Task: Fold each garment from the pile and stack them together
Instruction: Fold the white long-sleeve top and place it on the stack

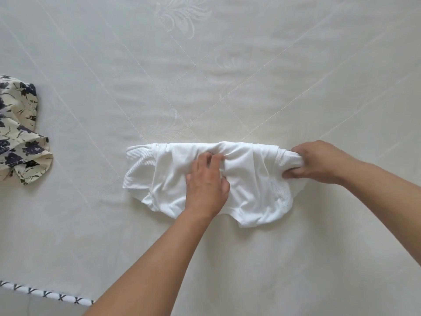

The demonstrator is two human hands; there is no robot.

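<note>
The soft white ribbed folded garment point(200, 176) lies under the left hand point(206, 185); right hand point(319, 161) fingers point(289, 175) pinch its 3 o'clock end.

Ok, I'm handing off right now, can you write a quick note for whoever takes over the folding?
Left hand: pressing flat on the middle of the white ribbed knit garment.
Right hand: grip closed on that garment's right end.
The garment lies partly folded on the cream quilted bed surface.
The cream floral-print garment sits crumpled at the left edge.
Left: finish this fold, fold the floral one, stack both.
</note>
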